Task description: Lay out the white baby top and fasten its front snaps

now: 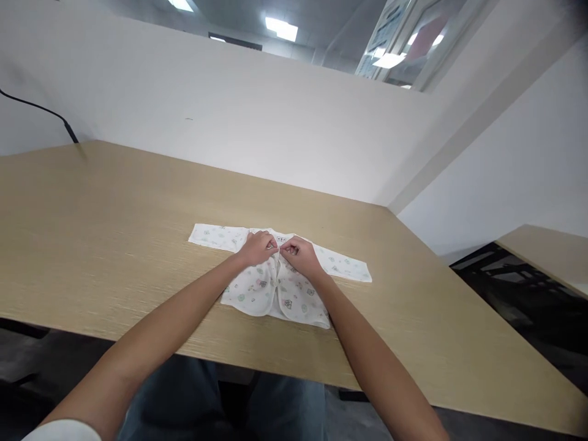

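Note:
A small white baby shirt (252,293) with a printed pattern lies front side up on the table, its sleeves spread out to the left and right. My left hand (260,247) pinches the shirt's left front edge just below the neckline. Opposite it, my right hand (299,252) pinches the other front edge, and the fingertips of both hands almost meet at the middle. Below them the front panels meet near the chest and part toward the hem. Whatever fastener may be between the fingertips is too small to make out.
The wooden table (138,202) runs up to a white partition (257,116) at the back and on the right. A black cable (46,109) hangs down at the far left. Another wooden surface (551,248) stands beyond the right edge.

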{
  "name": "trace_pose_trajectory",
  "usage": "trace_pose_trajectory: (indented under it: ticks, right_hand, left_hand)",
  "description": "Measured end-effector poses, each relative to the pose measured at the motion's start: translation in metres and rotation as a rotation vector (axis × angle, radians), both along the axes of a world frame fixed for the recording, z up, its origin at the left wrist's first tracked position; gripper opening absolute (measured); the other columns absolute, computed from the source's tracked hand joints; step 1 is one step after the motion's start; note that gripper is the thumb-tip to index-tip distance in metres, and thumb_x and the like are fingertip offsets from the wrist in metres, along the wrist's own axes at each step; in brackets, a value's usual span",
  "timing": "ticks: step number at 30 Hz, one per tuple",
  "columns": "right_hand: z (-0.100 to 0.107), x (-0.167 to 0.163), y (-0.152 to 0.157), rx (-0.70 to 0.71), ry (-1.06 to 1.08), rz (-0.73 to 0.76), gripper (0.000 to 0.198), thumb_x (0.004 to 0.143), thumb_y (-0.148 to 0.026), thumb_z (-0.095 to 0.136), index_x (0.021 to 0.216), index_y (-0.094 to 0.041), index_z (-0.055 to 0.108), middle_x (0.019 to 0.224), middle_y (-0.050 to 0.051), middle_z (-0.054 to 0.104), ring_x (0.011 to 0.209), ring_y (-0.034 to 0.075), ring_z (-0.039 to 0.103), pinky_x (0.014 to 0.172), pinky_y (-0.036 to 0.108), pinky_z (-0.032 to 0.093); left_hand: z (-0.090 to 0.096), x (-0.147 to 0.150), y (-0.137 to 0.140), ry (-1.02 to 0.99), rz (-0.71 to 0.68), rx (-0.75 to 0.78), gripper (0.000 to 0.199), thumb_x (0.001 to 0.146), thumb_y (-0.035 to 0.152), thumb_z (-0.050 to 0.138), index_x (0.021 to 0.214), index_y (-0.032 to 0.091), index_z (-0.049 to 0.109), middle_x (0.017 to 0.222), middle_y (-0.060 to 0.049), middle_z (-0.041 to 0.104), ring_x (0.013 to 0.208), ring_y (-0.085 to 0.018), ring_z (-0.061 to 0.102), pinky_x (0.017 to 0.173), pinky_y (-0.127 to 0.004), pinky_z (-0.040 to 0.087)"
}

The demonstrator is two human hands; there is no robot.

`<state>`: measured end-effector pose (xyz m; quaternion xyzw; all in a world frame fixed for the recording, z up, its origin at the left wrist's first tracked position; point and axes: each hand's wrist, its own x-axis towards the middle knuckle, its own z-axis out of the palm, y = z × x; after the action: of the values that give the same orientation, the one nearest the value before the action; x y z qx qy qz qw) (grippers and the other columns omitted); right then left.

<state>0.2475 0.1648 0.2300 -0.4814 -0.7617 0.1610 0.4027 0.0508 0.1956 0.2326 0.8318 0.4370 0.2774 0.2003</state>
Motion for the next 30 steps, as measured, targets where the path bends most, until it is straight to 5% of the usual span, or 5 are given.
trace_pose_trajectory:
  ticks: [18,25,30]
  right_hand:
    - [0.000,0.010,0.002,-0.072,0.107,0.151,0.017,0.084,-0.028,0.066,0.089,-0.024,0.082,0.092,0.005,0.065,0.079,0.016,0.061,0.070,0.029,0.049]
    - [0.005,0.007,0.000,-0.045,0.025,0.076,0.019,0.083,-0.024,0.062,0.085,-0.022,0.080,0.088,0.005,0.070,0.079,0.018,0.061,0.073,0.031,0.049]
    - [0.008,0.001,-0.002,-0.055,-0.031,0.036,0.013,0.085,-0.026,0.064,0.084,-0.022,0.077,0.088,0.004,0.069,0.084,0.019,0.062,0.078,0.032,0.048]
  left_hand:
    - [0.002,-0.006,0.000,-0.147,0.022,-0.054,0.021,0.080,0.033,0.065,0.081,0.020,0.081,0.071,0.000,0.070,0.068,-0.016,0.060,0.065,-0.027,0.042]
    - [0.002,-0.004,-0.001,-0.129,0.052,-0.034,0.017,0.080,0.031,0.067,0.079,0.020,0.080,0.067,0.001,0.068,0.065,-0.015,0.057,0.069,-0.028,0.045]
    - [0.002,-0.003,0.001,-0.045,0.064,0.067,0.013,0.080,0.027,0.066,0.075,0.020,0.076,0.071,-0.001,0.067,0.079,-0.019,0.059,0.085,-0.032,0.046]
